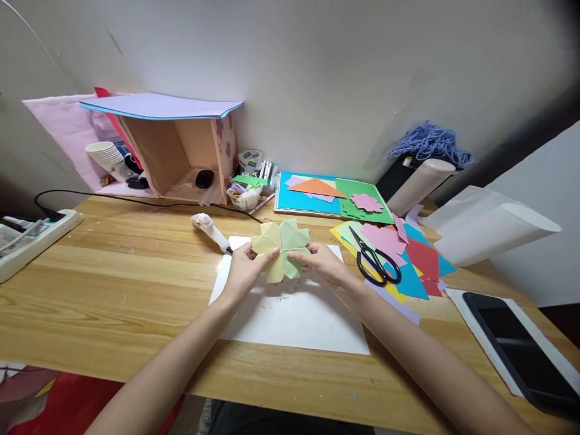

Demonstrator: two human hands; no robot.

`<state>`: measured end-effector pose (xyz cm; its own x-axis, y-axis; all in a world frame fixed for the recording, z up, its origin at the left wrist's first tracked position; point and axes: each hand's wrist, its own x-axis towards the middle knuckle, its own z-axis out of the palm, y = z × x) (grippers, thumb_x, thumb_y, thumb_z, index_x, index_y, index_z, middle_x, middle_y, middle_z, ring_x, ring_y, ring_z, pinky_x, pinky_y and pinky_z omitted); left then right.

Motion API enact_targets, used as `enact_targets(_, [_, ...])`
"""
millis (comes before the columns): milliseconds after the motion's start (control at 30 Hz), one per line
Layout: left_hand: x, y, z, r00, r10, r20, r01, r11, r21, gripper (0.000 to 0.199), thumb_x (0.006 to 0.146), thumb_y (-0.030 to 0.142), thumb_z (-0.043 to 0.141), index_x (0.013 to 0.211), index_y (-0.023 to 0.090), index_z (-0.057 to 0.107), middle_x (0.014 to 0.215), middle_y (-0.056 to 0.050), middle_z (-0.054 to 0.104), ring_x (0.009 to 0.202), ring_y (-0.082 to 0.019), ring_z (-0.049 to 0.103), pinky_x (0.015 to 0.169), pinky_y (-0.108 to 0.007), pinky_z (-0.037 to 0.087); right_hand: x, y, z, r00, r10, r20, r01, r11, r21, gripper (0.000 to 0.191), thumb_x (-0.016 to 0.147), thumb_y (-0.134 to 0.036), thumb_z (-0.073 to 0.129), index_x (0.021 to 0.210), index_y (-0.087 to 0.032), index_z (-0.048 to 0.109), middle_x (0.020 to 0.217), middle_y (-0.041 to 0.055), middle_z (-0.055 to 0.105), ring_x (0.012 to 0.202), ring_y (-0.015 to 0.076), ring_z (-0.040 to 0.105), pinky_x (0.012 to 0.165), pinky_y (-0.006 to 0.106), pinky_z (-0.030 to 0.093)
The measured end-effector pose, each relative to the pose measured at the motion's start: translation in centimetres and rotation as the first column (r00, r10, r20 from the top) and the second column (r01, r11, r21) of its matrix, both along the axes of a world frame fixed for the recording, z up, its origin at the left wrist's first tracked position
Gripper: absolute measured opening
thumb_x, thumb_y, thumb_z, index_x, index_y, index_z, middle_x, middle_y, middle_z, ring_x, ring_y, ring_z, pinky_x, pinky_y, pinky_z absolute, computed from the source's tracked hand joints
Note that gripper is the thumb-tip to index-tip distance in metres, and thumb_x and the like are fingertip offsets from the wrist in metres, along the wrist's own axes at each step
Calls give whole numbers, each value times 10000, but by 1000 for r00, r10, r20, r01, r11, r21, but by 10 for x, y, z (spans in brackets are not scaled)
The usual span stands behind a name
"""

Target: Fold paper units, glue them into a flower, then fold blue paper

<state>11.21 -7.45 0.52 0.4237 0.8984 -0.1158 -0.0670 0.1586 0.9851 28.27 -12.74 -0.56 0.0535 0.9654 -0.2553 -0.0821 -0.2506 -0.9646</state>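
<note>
So both hands are busy with one thing: a pale yellow and green paper flower, held up over the back half of a white sheet that sits mid-desk. The left hand pinches the yellow side, thumb flat on the front near the middle. The right hand does the same on the green side, so the two thumbs end up just beside each other. Both grips are narrow, with only thin paper between thumb and fingers. The sheet has a few small dark and reddish marks below the flower.

Just off the sheet's back left corner there's what looks like a white glue gun, though the left hand is close enough to its tip that I can't swear to it. Past the sheet's right edge, black-handled scissors lie on a pile of colored paper scraps. Behind those, toward the desk's back edge, a pink paper flower rests on a green sheet.

Over at the right front corner of the desk, a dark phone lies on white paper. An open box with a purple sheet on top stands along the back edge, and a power strip sits at the left edge.
</note>
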Motion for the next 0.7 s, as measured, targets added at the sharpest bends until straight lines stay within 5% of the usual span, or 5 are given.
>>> enact_targets(333, [-3,3,3,997,-69,23,71,983,-168,441,610,429,722,925,122,678,899,-94,699,752,-193,630,649,-259,465,-6,-1,1,991,-18,130,11,999,53,370,643,-434,690,888,-157,685,797,53,666,637,137,554,537,234,360])
enact_targets(700, [-3,8,-2,969,-125,215,215,855,-472,379,678,318,692,998,118,661,897,-87,707,749,-184,651,608,-225,468,-7,-4,12,997,70,43,-73,993,88,350,640,-394,705,890,-150,679,825,57,667,698,160,589,605,259,419])
